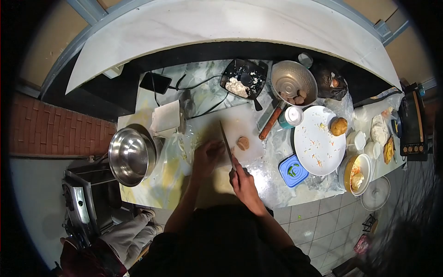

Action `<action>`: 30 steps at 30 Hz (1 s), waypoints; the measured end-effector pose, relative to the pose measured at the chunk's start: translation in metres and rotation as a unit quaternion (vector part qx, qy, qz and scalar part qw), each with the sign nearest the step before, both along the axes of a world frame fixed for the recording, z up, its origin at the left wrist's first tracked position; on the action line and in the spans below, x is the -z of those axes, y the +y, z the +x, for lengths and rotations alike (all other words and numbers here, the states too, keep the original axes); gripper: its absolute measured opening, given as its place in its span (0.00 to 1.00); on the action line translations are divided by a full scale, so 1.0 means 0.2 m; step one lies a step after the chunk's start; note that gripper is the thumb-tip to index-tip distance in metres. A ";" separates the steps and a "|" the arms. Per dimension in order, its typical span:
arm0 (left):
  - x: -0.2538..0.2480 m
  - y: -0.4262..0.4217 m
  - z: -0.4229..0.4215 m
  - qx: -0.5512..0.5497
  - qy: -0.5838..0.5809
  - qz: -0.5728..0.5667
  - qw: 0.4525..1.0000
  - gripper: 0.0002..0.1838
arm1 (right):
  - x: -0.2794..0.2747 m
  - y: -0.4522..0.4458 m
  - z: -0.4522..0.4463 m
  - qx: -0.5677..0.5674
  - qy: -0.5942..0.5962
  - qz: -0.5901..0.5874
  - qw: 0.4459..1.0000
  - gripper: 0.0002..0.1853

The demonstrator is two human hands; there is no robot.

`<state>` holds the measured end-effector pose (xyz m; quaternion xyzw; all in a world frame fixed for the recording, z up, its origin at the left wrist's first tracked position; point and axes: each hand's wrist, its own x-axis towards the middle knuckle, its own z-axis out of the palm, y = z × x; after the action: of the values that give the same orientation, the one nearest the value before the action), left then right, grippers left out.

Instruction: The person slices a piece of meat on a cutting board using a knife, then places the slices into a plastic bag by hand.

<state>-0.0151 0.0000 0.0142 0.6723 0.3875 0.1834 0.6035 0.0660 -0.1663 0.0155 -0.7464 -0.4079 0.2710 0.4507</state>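
My right hand [242, 182] is wrapped round the handle of a knife [226, 140], whose blade points away from me over a white cutting board [244, 117]. Just left of the blade, my left hand [208, 156] is in shadow above the board, its fingers curled together; what they hold, if anything, I cannot make out. A brown, rounded piece of food [242, 143] lies on the board to the right of the knife, apart from both hands. Small crumbs lie near it.
A steel bowl [130, 157] stands at left. Behind are a black dish [254, 67] with white food and a pan [281, 74]. At right are a white plate [318, 154], a blue lid [292, 170] and a tub [365, 161]. Another person [120, 244] is at lower left.
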 end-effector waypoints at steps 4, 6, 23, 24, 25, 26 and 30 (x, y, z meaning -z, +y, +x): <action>0.12 -0.02 0.02 0.022 -0.095 -0.008 0.995 0.14 | -0.04 0.00 0.03 -0.003 0.047 -0.046 0.998 0.34; 0.14 -0.04 0.04 0.025 -0.138 -0.029 0.990 0.13 | -0.04 0.01 0.04 0.006 0.031 -0.034 0.999 0.35; 0.01 -0.05 0.03 0.084 0.011 0.247 0.965 0.21 | -0.05 0.00 0.03 0.003 0.017 -0.022 1.000 0.36; 0.02 -0.05 0.03 0.084 0.011 0.248 0.965 0.21 | -0.05 0.00 0.03 0.001 0.017 -0.017 1.000 0.36; 0.03 -0.04 0.03 0.102 0.012 0.267 0.958 0.22 | -0.05 0.00 0.02 0.002 0.017 -0.017 1.000 0.36; 0.03 -0.03 0.03 0.121 0.013 0.286 0.950 0.22 | -0.04 0.00 0.02 -0.001 0.007 -0.014 1.000 0.36; 0.04 -0.05 0.03 0.112 0.020 0.232 0.966 0.22 | -0.06 0.00 0.02 -0.012 -0.008 -0.024 1.000 0.36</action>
<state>-0.0086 -0.0103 0.0065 0.8366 0.2685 0.1863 0.4396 0.0701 -0.1661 0.0271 -0.7541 -0.4136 0.2807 0.4259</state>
